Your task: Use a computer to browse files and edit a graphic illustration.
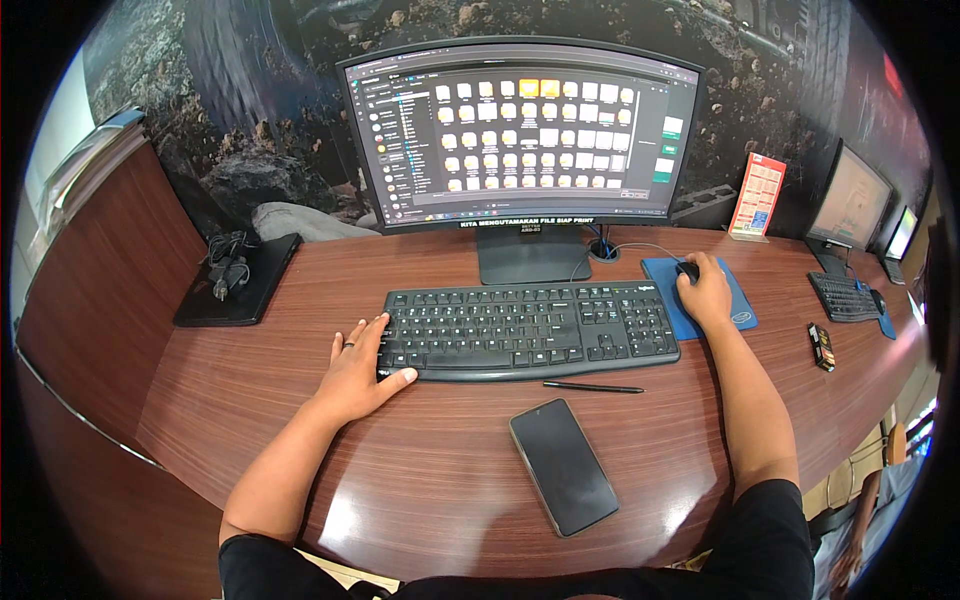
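My left hand (360,370) lies at the left end of the black keyboard (535,332), fingers spread, thumb and fingertips at its edge, with a dark ring on one finger. My right hand (705,295) is wrapped over a black mouse (689,269) on a blue mousepad (743,320). Behind the keyboard a wide black monitor (525,135) shows a grid of file icons. A black stylus or pen (593,386) lies below the keyboard, and a dark smartphone (563,466) lies screen-up nearer me.
Left: a black laptop (200,300) with coiled cables, a partition (90,290). Right: small dark box (822,347), upright leaflet (757,195), second monitor (850,198), keyboard (840,297). Cables pass through a desk grommet (605,252). Another person (865,530) is at lower right.
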### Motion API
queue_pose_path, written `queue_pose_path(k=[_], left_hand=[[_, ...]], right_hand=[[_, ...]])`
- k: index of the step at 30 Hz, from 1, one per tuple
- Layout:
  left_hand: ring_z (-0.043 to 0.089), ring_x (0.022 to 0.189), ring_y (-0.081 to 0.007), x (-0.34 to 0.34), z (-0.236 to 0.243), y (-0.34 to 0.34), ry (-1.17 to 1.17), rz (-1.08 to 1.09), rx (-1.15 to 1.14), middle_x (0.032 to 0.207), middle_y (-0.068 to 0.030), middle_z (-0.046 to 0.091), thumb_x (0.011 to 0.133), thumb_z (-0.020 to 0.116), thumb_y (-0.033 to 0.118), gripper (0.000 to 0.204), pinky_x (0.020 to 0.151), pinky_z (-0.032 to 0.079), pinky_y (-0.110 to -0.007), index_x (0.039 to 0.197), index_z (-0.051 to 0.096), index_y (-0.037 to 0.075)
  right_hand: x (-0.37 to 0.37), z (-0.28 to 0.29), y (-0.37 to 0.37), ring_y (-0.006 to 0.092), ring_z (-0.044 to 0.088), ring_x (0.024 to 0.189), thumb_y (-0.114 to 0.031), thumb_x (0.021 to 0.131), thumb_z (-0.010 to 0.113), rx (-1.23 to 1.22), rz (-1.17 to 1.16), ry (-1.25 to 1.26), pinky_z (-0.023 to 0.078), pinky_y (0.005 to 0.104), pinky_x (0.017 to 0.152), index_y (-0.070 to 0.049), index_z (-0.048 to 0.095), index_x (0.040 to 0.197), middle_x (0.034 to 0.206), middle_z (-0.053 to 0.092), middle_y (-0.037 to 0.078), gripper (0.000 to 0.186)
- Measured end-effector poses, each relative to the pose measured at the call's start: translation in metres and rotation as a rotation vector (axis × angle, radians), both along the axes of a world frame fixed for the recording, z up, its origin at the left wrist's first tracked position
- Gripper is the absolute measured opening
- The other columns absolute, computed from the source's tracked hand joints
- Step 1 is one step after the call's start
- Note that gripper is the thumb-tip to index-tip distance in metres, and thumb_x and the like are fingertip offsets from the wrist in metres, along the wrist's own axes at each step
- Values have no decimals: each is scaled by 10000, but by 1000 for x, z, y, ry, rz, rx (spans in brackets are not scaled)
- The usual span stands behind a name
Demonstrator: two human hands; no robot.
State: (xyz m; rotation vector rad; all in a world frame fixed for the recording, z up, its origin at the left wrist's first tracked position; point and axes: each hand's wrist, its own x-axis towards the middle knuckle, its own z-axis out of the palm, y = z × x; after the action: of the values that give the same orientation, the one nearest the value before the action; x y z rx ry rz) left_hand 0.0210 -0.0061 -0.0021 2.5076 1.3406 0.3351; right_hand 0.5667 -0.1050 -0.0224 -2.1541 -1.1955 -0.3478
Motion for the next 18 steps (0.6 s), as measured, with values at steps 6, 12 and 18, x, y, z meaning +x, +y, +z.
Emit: queue_pose_path(k=[6,12,18], left_hand=[[251,1533,-456,-1,-2,1,0,-2,21,1593,-278,385,904,676,580,990,1239,102,-624,1583,276,-19],[243,1539,-450,0,1,-1,-4,-3,2,1579,-321,372,911,693,516,956,1248,99,-600,1589,271,-8],[245,1538,-451,0,1,0,5,1,7,1579,-326,369,906,692,529,969,1245,102,-602,1591,266,-9]], right_hand=[[-3,2,-2,365,628,1158,-191,836,680,-7,26,-10,505,477,982,-100,673,1155,1249,671,111,332],[-2,2,-2,371,634,1141,-183,830,672,5,71,-25,506,475,978,-99,678,1152,1231,676,117,333],[0,-1,0,375,633,1136,-182,833,671,19,106,-22,504,475,978,-94,679,1156,1224,677,119,335]])
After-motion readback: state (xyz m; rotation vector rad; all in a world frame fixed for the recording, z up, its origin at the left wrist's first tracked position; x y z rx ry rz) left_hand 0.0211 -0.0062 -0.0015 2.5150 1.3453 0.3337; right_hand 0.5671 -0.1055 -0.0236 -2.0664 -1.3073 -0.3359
